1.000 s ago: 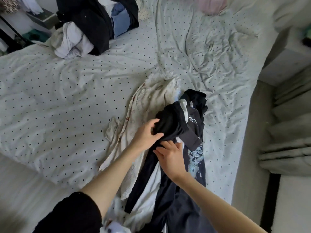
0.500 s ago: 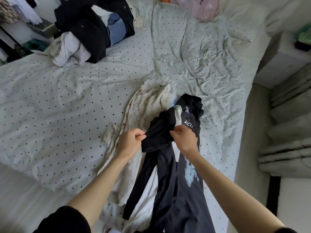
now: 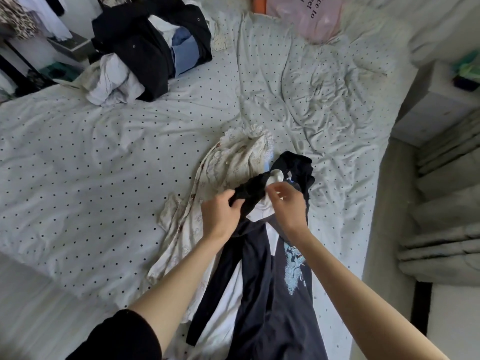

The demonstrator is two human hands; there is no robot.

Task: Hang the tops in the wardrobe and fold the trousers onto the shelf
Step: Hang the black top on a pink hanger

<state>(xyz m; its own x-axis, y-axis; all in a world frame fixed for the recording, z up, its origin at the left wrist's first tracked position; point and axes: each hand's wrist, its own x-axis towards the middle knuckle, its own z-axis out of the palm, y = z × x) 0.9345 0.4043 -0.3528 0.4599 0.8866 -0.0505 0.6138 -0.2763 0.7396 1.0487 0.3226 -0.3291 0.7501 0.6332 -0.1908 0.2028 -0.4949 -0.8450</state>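
Note:
A dark garment with long narrow legs or sleeves (image 3: pixel 249 266) lies on the bed in front of me. My left hand (image 3: pixel 220 214) grips its bunched black top edge. My right hand (image 3: pixel 285 203) pinches a white piece of fabric (image 3: pixel 274 178) tucked into that bunch. Under my right forearm lies a dark top with a pale blue print (image 3: pixel 293 271). A cream lace-trimmed patterned top (image 3: pixel 233 162) is spread out to the left of both.
The polka-dot bed sheet (image 3: pixel 104 165) covers most of the view. A pile of dark, white and blue clothes (image 3: pixel 150 48) sits at the far left corner. A pink bag (image 3: pixel 309 16) lies at the far edge. A grey upholstered bed side (image 3: pixel 384 209) is on the right.
The view has tilted slightly. My hands have drawn closer together on the bunched dark fabric, and more of the white piece shows beside my right hand.

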